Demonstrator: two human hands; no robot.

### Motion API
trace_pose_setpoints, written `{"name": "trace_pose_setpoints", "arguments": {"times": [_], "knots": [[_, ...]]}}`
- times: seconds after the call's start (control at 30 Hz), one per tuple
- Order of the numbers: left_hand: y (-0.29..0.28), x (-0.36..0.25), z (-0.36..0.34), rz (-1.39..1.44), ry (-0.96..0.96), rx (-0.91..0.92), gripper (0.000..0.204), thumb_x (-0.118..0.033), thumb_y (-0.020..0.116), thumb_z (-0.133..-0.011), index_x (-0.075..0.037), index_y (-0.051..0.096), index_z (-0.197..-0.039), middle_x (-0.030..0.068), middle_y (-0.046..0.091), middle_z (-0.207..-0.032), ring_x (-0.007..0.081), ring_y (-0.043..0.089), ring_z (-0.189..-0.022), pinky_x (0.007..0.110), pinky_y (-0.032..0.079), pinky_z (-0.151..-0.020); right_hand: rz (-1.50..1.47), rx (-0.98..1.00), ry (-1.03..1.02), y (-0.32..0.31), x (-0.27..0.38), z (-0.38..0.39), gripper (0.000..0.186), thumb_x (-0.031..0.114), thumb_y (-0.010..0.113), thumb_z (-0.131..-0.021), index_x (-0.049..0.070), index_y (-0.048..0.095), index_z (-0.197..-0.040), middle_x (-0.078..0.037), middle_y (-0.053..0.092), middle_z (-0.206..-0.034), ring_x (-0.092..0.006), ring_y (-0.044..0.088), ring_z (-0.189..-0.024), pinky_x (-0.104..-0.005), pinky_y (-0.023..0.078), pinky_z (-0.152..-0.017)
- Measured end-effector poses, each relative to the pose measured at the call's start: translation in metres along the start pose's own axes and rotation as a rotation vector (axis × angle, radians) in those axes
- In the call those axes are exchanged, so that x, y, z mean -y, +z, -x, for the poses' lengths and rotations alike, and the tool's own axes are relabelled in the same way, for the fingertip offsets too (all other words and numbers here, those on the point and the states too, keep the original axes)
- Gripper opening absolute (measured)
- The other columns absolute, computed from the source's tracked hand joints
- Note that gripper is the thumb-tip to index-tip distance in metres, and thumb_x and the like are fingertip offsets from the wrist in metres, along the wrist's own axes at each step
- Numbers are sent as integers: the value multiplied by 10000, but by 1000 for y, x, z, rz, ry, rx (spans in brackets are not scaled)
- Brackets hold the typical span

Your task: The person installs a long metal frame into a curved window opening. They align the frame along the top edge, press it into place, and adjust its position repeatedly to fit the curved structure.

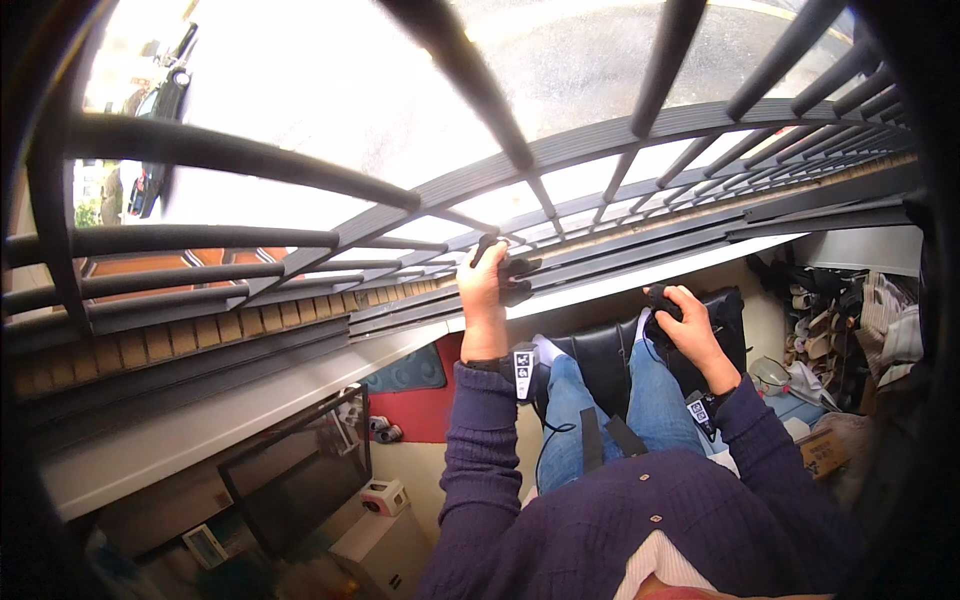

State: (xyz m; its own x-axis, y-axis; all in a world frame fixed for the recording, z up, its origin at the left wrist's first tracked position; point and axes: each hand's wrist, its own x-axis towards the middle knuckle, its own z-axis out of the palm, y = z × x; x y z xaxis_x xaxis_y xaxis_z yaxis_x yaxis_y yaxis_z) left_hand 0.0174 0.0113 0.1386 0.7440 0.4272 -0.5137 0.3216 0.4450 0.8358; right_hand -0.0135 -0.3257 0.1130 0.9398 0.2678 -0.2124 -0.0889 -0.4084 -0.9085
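My left hand [484,290] is raised at the window track, close under the dark metal window bars [530,165]. Its fingers curl around dark material [514,282] whose kind I cannot make out; part of the grip is hidden. Lower and to the right, my right hand [688,328] is closed, thumb and fingers bent around a small black thing [659,299], too dark to name. It hangs above a black padded seat [595,365], apart from the bars. Each wrist wears a dark strap with a white tag, the left tag [524,374] showing most plainly.
A pale sill [400,345] and dark sliding track [640,262] run across in front of me. My jeans-clad legs are at the black seat. A dark-framed screen [300,480] and white cabinet [385,550] stand lower left. Stacked shoes [825,325] and a cardboard box [823,453] lie right.
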Motion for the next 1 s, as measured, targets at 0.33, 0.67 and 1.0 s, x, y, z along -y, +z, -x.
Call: {"name": "trace_pose_setpoints", "arguments": {"times": [0.33, 0.67, 1.0], "knots": [[73, 15, -30, 179, -14, -101, 168, -163, 676, -885, -91, 643, -1034, 113, 690, -796, 241, 677, -624, 336, 530, -490, 76, -144, 96, -72, -20, 45, 353, 11, 609, -812, 25, 688, -1156, -116, 659, -1033, -241, 661, -991, -321, 497, -886], [72, 2, -109, -265, 240, 91, 291, -204, 712, -880, -14, 647, -1090, 80, 648, -950, 158, 608, -909, 316, 505, -801, 157, -229, 62, -93, -38, 82, 324, 61, 654, -785, 14, 668, -1106, -161, 628, -973, -351, 642, -923, -374, 514, -821], [75, -12, -122, -366, 237, 37, 309, -212, 701, -872, -7, 642, -1096, 115, 659, -953, 211, 622, -901, 343, 511, -797, 145, -254, 68, -95, -43, 92, 277, 83, 663, -781, -8, 632, -1041, -171, 616, -942, -371, 636, -879, -393, 518, -783]]}}
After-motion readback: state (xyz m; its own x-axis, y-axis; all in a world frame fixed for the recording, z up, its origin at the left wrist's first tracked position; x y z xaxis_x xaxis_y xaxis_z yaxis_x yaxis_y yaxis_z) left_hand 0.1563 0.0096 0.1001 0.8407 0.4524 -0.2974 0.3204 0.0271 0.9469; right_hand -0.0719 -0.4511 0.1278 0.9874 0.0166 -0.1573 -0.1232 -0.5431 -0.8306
